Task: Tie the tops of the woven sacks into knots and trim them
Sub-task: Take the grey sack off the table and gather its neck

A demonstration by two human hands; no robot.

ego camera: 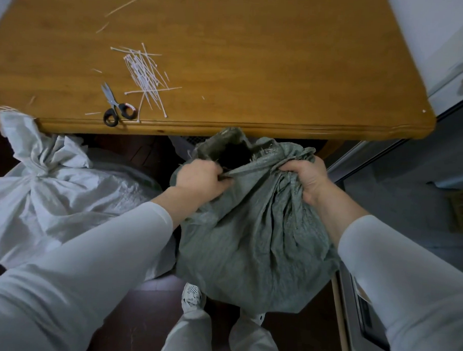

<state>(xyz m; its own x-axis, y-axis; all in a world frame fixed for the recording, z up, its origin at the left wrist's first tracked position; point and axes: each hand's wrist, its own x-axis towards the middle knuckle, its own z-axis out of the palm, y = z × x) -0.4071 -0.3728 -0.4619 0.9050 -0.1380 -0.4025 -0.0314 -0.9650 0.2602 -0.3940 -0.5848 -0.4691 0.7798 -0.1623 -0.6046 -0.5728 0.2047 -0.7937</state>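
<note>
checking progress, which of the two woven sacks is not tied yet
The grey-green woven sack: its mouth gapes open, while the white woven sack to its left is cinched at the neck.

Head-worn view, angled steeply downward, close-range

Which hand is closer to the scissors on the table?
Left. The left hand grips the green woven sack, nearer the person and right of the scissors. The right hand grips the sack's other side, farther right.
</note>
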